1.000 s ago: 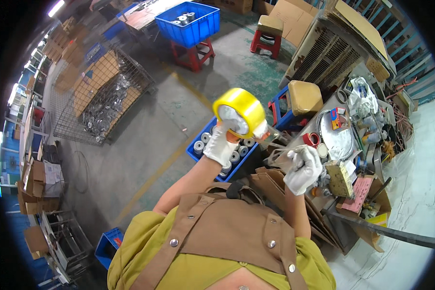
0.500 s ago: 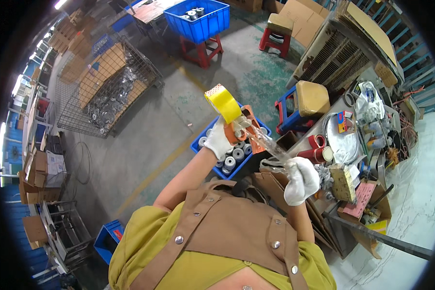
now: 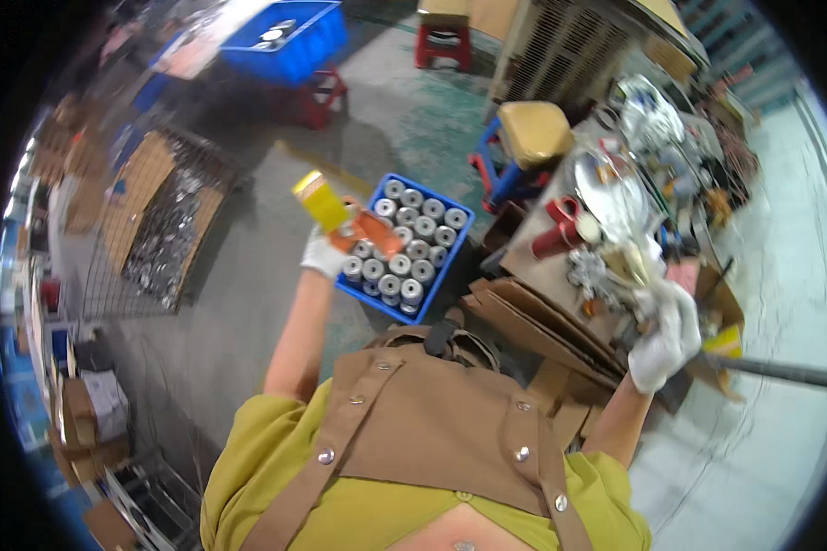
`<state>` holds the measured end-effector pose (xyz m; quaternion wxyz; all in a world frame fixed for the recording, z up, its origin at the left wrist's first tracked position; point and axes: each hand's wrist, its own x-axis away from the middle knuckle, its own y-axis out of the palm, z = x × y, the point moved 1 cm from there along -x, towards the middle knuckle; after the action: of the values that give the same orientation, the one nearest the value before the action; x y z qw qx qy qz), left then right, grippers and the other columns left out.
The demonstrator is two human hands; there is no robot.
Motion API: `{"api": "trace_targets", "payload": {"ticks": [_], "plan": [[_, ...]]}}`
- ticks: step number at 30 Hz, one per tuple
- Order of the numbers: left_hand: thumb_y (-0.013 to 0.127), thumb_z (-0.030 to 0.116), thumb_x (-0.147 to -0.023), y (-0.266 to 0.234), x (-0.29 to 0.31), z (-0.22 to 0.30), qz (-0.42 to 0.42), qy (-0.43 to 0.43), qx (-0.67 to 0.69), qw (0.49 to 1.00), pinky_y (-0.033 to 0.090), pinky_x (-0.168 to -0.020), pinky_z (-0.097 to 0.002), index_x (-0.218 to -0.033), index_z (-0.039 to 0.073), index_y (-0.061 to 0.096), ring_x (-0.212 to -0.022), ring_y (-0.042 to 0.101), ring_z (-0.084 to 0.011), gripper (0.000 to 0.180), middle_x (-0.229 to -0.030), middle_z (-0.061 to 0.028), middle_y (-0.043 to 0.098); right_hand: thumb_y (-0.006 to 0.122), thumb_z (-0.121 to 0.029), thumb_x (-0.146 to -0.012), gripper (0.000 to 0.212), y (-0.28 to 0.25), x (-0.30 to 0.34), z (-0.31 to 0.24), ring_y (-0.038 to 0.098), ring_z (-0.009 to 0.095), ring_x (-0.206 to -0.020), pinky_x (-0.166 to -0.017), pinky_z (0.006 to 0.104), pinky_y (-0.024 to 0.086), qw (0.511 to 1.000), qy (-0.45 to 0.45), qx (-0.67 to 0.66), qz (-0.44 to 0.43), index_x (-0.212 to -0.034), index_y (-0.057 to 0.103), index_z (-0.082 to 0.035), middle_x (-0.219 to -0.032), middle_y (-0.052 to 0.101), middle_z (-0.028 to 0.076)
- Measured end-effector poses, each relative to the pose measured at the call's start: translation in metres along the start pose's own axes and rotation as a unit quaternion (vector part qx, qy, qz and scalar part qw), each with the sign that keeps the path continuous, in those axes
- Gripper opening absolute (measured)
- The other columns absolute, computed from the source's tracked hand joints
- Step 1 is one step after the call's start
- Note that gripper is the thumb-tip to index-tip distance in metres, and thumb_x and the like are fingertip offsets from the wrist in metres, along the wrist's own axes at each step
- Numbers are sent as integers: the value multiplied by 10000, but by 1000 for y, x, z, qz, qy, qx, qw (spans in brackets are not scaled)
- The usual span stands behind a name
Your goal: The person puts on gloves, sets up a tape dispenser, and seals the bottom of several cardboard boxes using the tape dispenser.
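Observation:
My left hand (image 3: 323, 253), in a white glove, is closed round an orange tape dispenser (image 3: 377, 231). On the dispenser sits a wide yellow roll of packing tape (image 3: 320, 200). Just right of and below the dispenser is a blue crate (image 3: 470, 220) with rows of silver-grey metal cylinders (image 3: 400, 264), each with a hole in its top. My right hand (image 3: 663, 338), also gloved in white, is raised by the cluttered bench at the right. Its fingers look bent, but motion smears them, and I cannot make out whether anything is in them.
Tools, red rolls (image 3: 560, 230) and plastic wrap crowd the bench (image 3: 538, 266). Flattened cardboard (image 3: 542, 321) leans below it. A padded stool (image 3: 535, 133) stands beyond the crate. At left is a wire cage (image 3: 110, 289) of metal parts; another blue crate (image 3: 326, 41) stands far back.
My hands have moved apart: the left with the dispenser leftward, the right further right. The clear tape strip stretched between them no longer shows. The view has shifted, revealing more of the crate.

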<state>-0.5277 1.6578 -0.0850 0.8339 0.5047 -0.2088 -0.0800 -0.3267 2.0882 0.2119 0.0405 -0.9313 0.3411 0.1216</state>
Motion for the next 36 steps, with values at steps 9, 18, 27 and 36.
{"api": "trace_targets", "payload": {"ticks": [9,18,27,36], "plan": [[492,116,-965,-76,55,-35,38,13,-177,983,545,-857,-410,-1161,55,599,-971,645,-251,232,-1068,-109,655,636,-199,-898,254,-103,-12,133,578,289,-1056,-946,362,455,837,-62,523,-147,-1135,703,-135,-1223,567,144],[456,179,-992,-88,62,-43,58,-38,9,998,489,-961,-398,-1199,46,548,-1089,596,-239,262,-1178,-110,627,577,-252,-897,160,-129,-39,158,649,352,-843,-735,456,519,743,-20,665,-69,-987,673,-161,-938,650,140],[498,265,-963,-62,81,-58,109,-27,-15,994,538,-842,-424,-1122,46,634,-973,644,-263,303,-1064,-123,681,510,-149,-885,186,-73,-102,276,677,313,-880,-746,432,543,630,-31,751,-195,-888,693,-117,-962,677,152],[539,280,-941,-35,106,-80,289,-39,5,957,564,-759,-415,-1037,64,663,-867,673,-249,267,-994,-108,701,519,-187,-816,697,-84,-54,423,458,359,-1309,-1080,470,365,701,267,588,-302,-1479,321,-103,-1430,466,205]]}}
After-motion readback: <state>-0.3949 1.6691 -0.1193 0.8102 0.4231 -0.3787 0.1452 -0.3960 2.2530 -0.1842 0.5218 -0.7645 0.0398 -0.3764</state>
